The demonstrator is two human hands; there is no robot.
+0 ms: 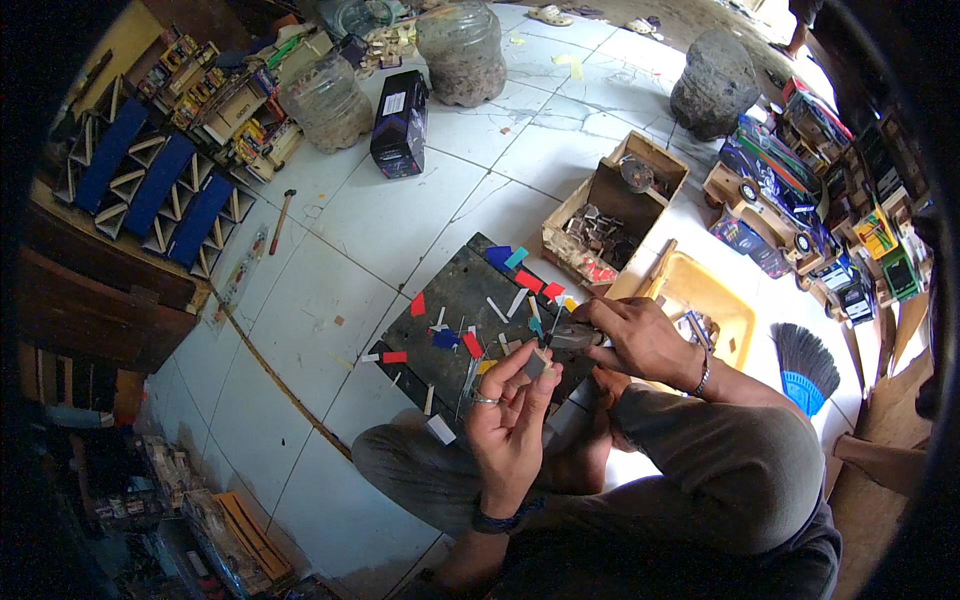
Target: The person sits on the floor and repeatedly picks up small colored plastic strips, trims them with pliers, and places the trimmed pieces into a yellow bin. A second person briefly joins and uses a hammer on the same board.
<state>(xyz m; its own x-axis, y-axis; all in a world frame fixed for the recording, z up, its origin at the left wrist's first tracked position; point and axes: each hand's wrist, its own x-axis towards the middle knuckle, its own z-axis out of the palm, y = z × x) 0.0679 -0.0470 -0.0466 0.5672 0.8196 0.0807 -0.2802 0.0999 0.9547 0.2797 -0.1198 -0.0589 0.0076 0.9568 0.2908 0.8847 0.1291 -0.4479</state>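
Between the thumb and fingertips of my left hand (508,425) is a small pale wooden piece (541,364). My right hand (645,340) is closed around dark pliers (572,337), whose jaws are close to the wooden piece. A thin light wire or stick (557,308) stands up near the jaws; whether they grip it I cannot tell. Below both hands lies a dark square board (410,340). Strewn over it are several red, white, blue, yellow and teal scraps, among them a red scrap (472,345) and a blue scrap (498,257).
Beyond the board stands a wooden box (560,240) of small bits, beside a yellow tray (735,300). A blue-and-black brush (800,375) lies at right, near stacked toy trucks (770,190). Further off are a black box (400,125), cut plastic bottles (460,60) and a hammer (282,222).
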